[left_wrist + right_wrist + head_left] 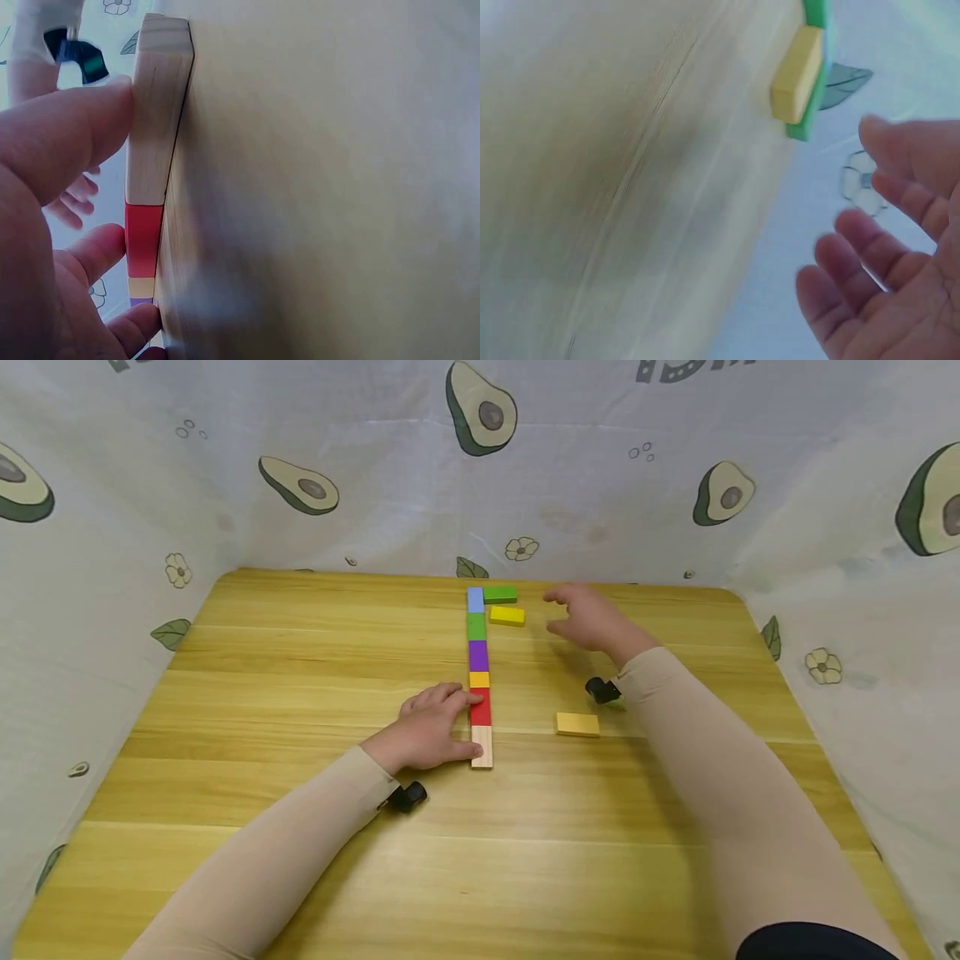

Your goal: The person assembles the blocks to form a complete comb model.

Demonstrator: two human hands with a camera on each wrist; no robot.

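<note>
A straight row of blocks runs away from me: a plain wood block nearest, then red, orange, purple, green and light blue. My left hand lies at the row's left side, thumb touching the plain wood block and a fingertip on the red one. My right hand hovers to the right of a yellow block, fingers spread and holding nothing. Beyond the yellow block, a second green block lies crosswise, its left end against the light blue one.
A pale orange block lies alone on the wooden table, below my right wrist. A white cloth with avocado prints hangs behind the table's far edge and along both sides. Each wrist carries a small black camera.
</note>
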